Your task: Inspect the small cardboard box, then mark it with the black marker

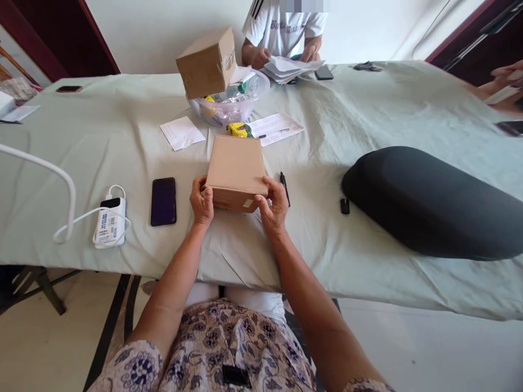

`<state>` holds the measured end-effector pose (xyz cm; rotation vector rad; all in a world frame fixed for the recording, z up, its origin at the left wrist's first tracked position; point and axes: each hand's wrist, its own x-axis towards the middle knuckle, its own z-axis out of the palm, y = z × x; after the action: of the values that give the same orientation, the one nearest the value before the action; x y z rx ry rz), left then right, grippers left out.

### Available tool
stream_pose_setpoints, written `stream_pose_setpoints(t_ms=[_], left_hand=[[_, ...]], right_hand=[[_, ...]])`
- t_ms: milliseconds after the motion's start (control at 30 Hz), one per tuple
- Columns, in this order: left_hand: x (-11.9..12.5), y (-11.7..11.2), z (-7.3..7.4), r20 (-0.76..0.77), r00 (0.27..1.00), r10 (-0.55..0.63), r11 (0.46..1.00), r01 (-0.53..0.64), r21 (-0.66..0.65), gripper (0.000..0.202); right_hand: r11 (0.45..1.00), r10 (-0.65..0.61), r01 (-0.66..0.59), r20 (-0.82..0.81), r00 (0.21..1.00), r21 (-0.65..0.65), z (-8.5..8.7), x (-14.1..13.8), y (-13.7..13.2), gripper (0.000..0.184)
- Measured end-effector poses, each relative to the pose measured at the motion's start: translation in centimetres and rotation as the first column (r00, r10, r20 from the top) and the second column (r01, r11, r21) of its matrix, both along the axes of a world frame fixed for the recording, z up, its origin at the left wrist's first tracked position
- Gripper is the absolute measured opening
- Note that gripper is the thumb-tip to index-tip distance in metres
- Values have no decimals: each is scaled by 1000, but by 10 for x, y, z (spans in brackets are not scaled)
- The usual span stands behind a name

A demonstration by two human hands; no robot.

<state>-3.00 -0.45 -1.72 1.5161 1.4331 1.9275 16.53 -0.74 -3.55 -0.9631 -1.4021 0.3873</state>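
A small brown cardboard box [236, 166] rests on the table's pale green cloth [122, 141] right in front of me. My left hand [201, 203] grips its near left corner and my right hand [273, 206] grips its near right corner, thumbs on the top face. A black pen [285, 188] lies just right of the box. A yellow tape measure [239, 129] sits behind it.
A dark phone [163, 200] and a white power bank [109, 222] with cable lie to the left. A large black cushion [433, 201] fills the right. A second cardboard box [207, 63] sits on a clear plastic bowl [235, 103]. Across the table a person [286, 32] handles papers.
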Motion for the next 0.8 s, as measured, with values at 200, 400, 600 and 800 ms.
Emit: stream_pose_setpoints(t_ms=[200, 400, 600, 800], left_hand=[[-5, 4, 0, 53, 993, 103, 990, -97, -105, 75], [-9, 9, -3, 92, 986, 141, 987, -133, -88, 73], [-14, 16, -9, 248, 955, 161, 985, -139, -103, 68], [-9, 25, -17, 580, 810, 91, 968, 64, -241, 49]], right_hand=[[981, 177, -156, 199, 964, -117, -2, 5, 0, 66], [930, 303, -199, 341, 890, -308, -9, 13, 2, 105], [917, 313, -158, 419, 852, -365, -14, 13, 5, 106], [953, 271, -251, 105, 957, -168, -5, 6, 1, 77]])
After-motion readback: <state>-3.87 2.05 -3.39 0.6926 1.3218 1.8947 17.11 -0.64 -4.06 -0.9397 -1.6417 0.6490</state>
